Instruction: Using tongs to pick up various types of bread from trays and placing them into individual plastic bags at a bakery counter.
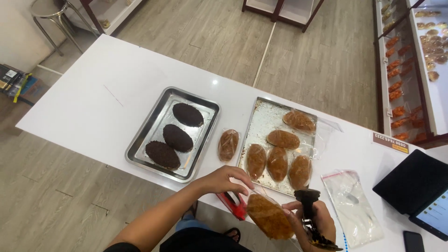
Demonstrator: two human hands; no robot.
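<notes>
White counter (93,107); left hand (224,179) pinches the open end of the bagged bun (269,217), whose long axis runs down-right from those fingers toward the right hand (310,221), clenched round black tongs (308,200).

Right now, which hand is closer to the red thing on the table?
Left. The left hand rests right over the red tool, seemingly touching it. The right hand is off to its right, holding a bagged bread.

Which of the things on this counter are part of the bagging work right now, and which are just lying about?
In use: bagged bun, left hand, right hand, dark tool, red sealer, tray of bagged buns, tray of dark buns, empty bags.

Idle: tablet, phone, stool.
</notes>
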